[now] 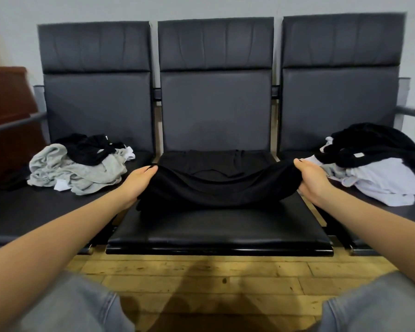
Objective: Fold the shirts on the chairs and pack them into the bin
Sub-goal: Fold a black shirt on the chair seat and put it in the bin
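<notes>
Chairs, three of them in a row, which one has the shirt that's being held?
The middle chair: left hand and right hand grip a black shirt there. The outer chairs hold loose piles.

Black shirt (216, 183), part-folded, on middle chair seat (221, 231); crumpled grey, black and white shirt piles (77, 168) on side chairs.

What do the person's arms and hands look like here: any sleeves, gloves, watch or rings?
Both forearms are bare up to the frame edge, so no sleeves show. The left hand and right hand wear no gloves, and no watch, bracelet or ring is visible on either. Light grey denim trousers cover the knees at the bottom of the head view.
</notes>
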